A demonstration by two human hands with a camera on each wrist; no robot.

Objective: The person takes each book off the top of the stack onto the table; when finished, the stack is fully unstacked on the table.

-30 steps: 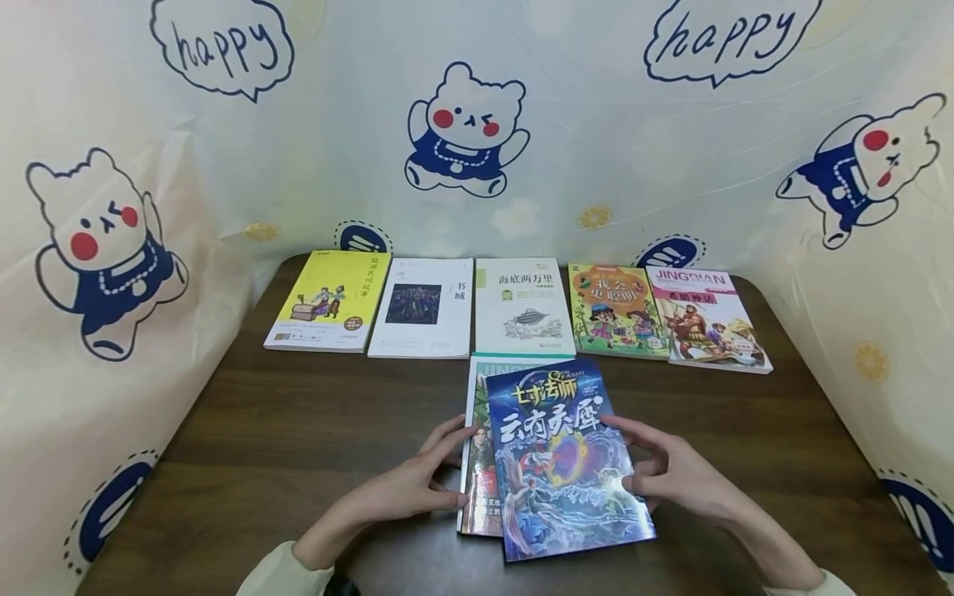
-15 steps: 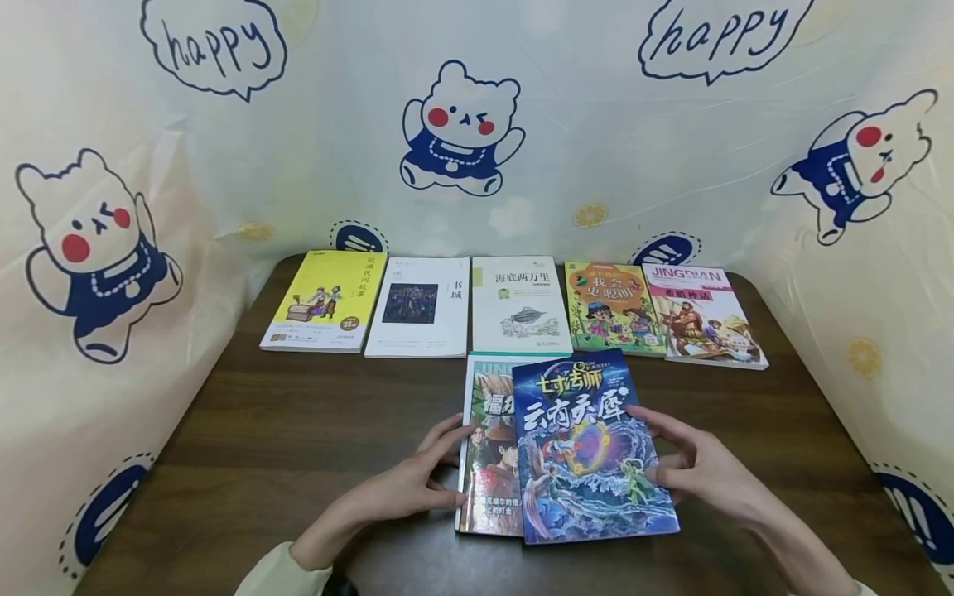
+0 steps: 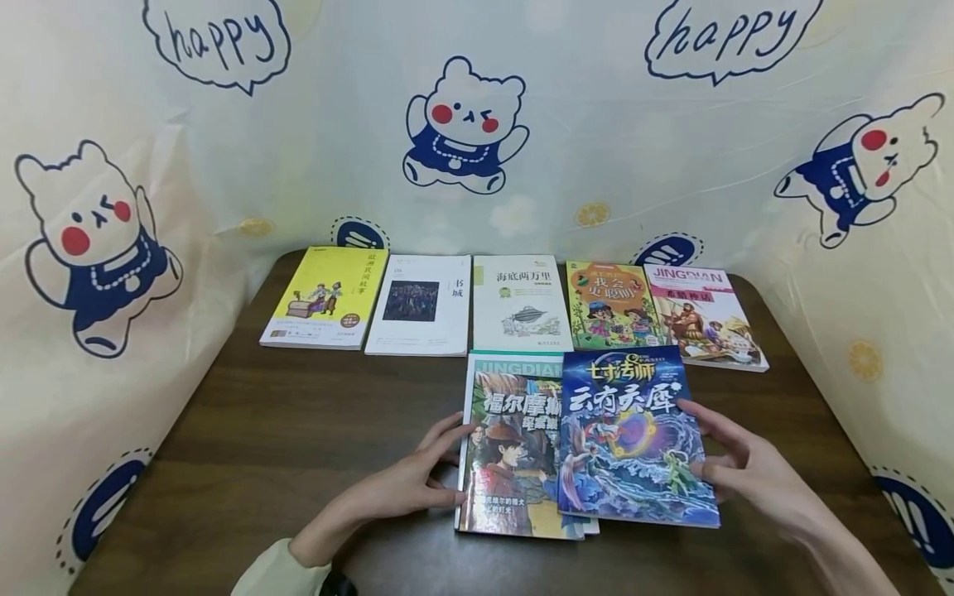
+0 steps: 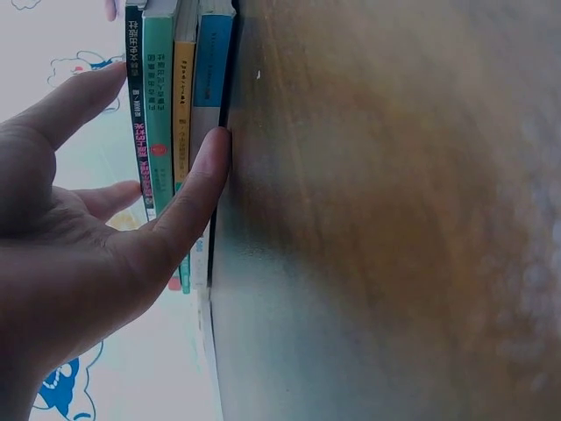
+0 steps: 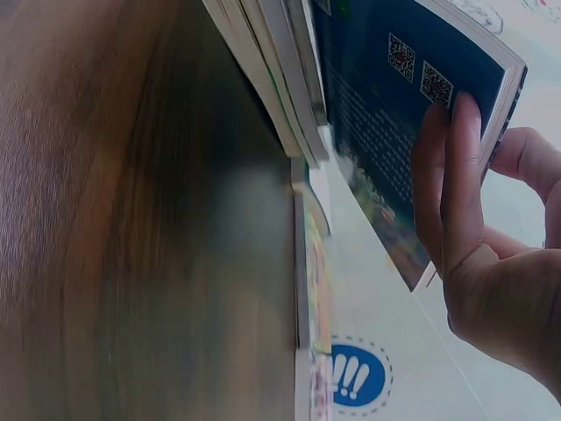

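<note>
My right hand (image 3: 753,476) pinches the right edge of a blue fantasy book (image 3: 633,447). In the right wrist view its fingers (image 5: 463,175) lie under the back cover, which carries QR codes, with the thumb on the other side. The blue book is raised and overlaps the right part of a book stack (image 4: 162,105). Topmost on that stack is a detective storybook (image 3: 510,463) with a figure in a brown hat. Beside the stack, my left hand (image 3: 410,480) has its fingers spread and touches the spines along the left side.
Along the table's back edge lie a yellow book (image 3: 328,294), two white books (image 3: 419,306), an orange-green children's book (image 3: 614,306) and a pink-and-white book (image 3: 708,319). The stack sits close in front of this row. A patterned cloth (image 3: 313,149) surrounds the brown table (image 3: 298,430).
The right hand has carried the blue book rightward and a little away, uncovering more of the detective storybook below. My left hand has stayed at the stack's left side.
</note>
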